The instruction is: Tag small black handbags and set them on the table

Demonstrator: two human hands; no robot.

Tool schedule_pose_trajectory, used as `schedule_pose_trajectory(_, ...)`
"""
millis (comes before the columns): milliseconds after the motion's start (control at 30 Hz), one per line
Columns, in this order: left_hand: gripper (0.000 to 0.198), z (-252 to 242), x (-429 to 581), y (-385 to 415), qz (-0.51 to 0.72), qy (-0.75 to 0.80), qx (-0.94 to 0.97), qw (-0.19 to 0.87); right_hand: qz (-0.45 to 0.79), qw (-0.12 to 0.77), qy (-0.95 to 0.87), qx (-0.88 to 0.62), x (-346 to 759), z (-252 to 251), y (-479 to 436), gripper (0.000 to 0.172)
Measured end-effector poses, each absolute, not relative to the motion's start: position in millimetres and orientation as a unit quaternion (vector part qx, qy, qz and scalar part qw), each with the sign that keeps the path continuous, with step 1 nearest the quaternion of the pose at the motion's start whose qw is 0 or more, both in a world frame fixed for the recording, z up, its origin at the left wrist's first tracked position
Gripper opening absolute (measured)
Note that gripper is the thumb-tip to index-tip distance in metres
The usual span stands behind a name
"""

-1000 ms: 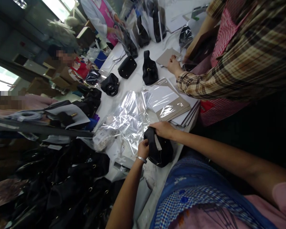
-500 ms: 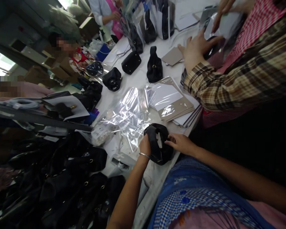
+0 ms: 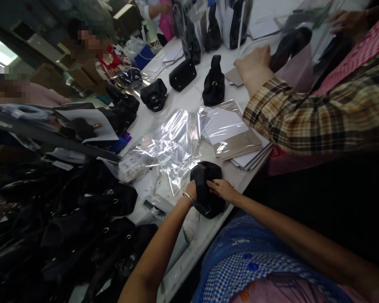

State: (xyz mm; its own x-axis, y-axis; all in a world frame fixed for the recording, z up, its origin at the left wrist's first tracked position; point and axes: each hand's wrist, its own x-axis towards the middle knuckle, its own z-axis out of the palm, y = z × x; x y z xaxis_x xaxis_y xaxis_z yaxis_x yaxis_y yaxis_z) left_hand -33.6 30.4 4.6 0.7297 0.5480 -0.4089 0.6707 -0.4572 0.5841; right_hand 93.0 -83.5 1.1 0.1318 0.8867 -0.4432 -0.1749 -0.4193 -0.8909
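A black handbag (image 3: 205, 205) rests near the front edge of the white table, its handle band arching over the opening. My left hand (image 3: 191, 190), with a bracelet at the wrist, grips the bag's left side; its fingers are mostly hidden behind the handle. From the right, my right hand (image 3: 220, 188) reaches over the bag's opening, fingers closed on the bag beside the handle; the fingertips are partly hidden. Just beyond the bag lie shiny clear plastic bags (image 3: 177, 147).
Grey and white cardboard sheets (image 3: 236, 147) are stacked to the right. Another black handbag (image 3: 214, 84) stands farther back, near several others. A black handbag pile (image 3: 82, 227) fills the lower left. At right, a co-worker's plaid sleeve (image 3: 303, 113) reaches over the table.
My right hand has moved left, from the bag's right rim to over its opening beside the handle. The white inside the opening is now covered. The co-worker's hands have shifted.
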Motion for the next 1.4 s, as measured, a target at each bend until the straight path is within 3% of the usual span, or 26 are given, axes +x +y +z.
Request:
schedule_pose_trajectory(200, 0.021, 22.8, -45.7, 22.5, -0.023, 0.342, 0.842, 0.417, 0.616, 0.416, -0.401, -0.536, 104.6, -7.6, -82.2, 0.048)
schedule_pose_trajectory(300, 0.022, 22.8, -60.1, 8.0, 0.119, 0.388, 0.815, 0.413, 0.464, 0.391, -0.531, -0.592, 106.8, -9.8, -88.4, 0.035)
schedule_pose_trajectory(433, 0.024, 11.4, -73.0, -16.4, 0.238, 0.537, 0.747, 0.312, 0.218, 0.339, -0.669, -0.625, 111.1, -13.1, -92.8, 0.028)
schedule_pose_trajectory(533, 0.039, 2.3, -73.2, -25.3, 0.24, 0.578, 0.715, 0.312, 0.163, 0.312, -0.744, -0.567, 122.4, -15.0, -90.3, 0.032)
schedule_pose_trajectory(733, 0.062, -2.1, -67.7, -20.2, 0.205, 0.577, 0.706, 0.357, 0.201, 0.219, -0.849, -0.436, 145.9, -22.9, -77.8, 0.049)
schedule_pose_trajectory(933, 0.052, -6.2, -63.1, -21.0, 0.209, 0.638, 0.615, 0.413, 0.19, 0.184, -0.88, -0.394, 152.1, -24.9, -59.1, 0.049)
schedule_pose_trajectory(1400, 0.038, -2.0, -61.9, -26.0, 0.175, 0.649, 0.657, 0.34, 0.078, 0.072, -0.927, -0.359, 177.4, -15.5, -58.1, 0.05)
